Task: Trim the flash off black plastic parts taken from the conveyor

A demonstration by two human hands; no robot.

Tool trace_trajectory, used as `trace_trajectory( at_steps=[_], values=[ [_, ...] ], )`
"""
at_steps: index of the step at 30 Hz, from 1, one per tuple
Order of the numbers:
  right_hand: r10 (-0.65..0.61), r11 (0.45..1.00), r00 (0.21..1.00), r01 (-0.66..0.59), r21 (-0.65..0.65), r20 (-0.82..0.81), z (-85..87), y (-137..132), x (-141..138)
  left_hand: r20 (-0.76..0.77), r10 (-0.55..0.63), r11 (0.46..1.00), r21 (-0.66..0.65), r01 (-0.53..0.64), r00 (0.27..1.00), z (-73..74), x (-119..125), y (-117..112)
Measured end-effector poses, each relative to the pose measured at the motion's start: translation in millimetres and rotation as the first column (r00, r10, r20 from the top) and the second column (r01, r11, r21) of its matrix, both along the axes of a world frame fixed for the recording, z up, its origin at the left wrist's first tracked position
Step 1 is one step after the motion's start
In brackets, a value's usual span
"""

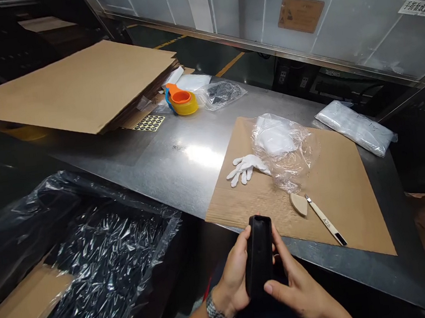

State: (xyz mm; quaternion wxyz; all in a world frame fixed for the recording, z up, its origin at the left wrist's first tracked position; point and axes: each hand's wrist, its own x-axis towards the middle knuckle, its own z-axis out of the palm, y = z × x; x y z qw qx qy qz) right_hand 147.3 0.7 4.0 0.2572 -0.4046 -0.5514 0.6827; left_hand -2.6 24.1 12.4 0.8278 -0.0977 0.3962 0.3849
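Note:
Between my two hands is a long black hollow part [260, 257], tilted with its open end away from me, off the table's near edge. My left hand [234, 273] wraps its left side, thumb along the edge. From the right, my right hand [296, 284] grips it, thumb low on its face and fingers along the far side. What the part belongs to I cannot tell. Beyond it on the cardboard sheet [354, 205] lie a craft knife [325, 219] marked A26, a beige wedge-shaped pad [299, 204] and a white glove [247, 169].
A clear plastic bag [284, 141] with white contents lies on the cardboard. Behind are a tape dispenser [182, 100], a sticker sheet [150, 123], and stacked cardboard [87, 86]. A wrapped white packet [356, 127] sits at right. At lower left, a plastic-lined box holds black wrapped items [106, 271].

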Motion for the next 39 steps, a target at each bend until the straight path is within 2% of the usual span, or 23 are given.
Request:
trace_trajectory(
  at_steps=[3, 4, 6, 9, 11, 12, 15, 17, 20, 23, 27, 31, 39],
  values=[
    [0.011, 0.996, 0.994, -0.02, -0.084, -0.112, -3.1, 4.2, 10.4, 0.065, -0.042, 0.998, 0.044, 0.039, 0.997, 1.5, -2.7, 2.1],
    [-0.024, 0.995, 0.994, 0.014, -0.096, -0.105, -3.7, 6.6, 12.4, 0.025, -0.052, 0.993, 0.103, 0.049, 0.998, 3.0, -3.0, 1.9],
    [-0.16, 0.985, 0.987, 0.158, -0.075, -0.033, -3.8, 11.7, 12.3, -0.157, -0.052, 0.956, 0.279, 0.095, 0.986, 6.7, -2.6, -0.1],
    [-0.386, 0.922, 0.922, 0.387, -0.025, 0.036, -1.7, 19.3, 3.2, -0.432, -0.068, 0.806, 0.507, 0.305, 0.899, 11.0, -2.5, -5.9],
    [-0.477, 0.874, 0.879, 0.473, -0.113, -0.011, 0.1, 24.1, -4.0, -0.479, -0.12, 0.715, 0.566, 0.411, 0.869, 12.5, -4.9, -9.8],
    [-0.516, 0.845, 0.855, 0.498, -0.194, -0.056, 0.9, 26.2, -6.7, -0.461, -0.138, 0.697, 0.584, 0.417, 0.876, 13.0, -7.0, -11.3],
    [-0.627, 0.751, 0.753, 0.515, -0.413, -0.199, 2.5, 30.4, -10.5, -0.357, -0.166, 0.73, 0.583, 0.358, 0.919, 14.4, -13.9, -14.2],
    [-0.665, 0.719, 0.702, 0.508, -0.474, -0.256, 3.3, 31.3, -10.7, -0.319, -0.184, 0.747, 0.57, 0.343, 0.93, 15.6, -16.9, -15.5],
    [-0.682, 0.705, 0.678, 0.509, -0.494, -0.275, 4.1, 30.5, -11.2, -0.285, -0.189, 0.741, 0.586, 0.327, 0.94, 16.7, -17.3, -18.0],
    [-0.713, 0.668, 0.665, 0.546, -0.505, -0.224, 3.5, 28.5, -12.4, -0.284, -0.187, 0.752, 0.574, 0.323, 0.941, 16.9, -15.8, -20.6],
    [-0.749, 0.607, 0.648, 0.589, -0.533, -0.138, 0.6, 26.7, -13.8, -0.255, -0.275, 0.791, 0.488, 0.369, 0.927, 18.3, -15.3, -22.2],
    [-0.77, 0.576, 0.631, 0.628, -0.524, -0.09, -1.4, 26.1, -15.0, -0.181, -0.319, 0.804, 0.469, 0.366, 0.93, 20.7, -14.5, -21.9],
    [-0.77, 0.576, 0.636, 0.66, -0.482, -0.049, 0.4, 24.8, -16.0, -0.13, -0.361, 0.805, 0.457, 0.379, 0.924, 21.4, -12.7, -20.2]
  ],
)
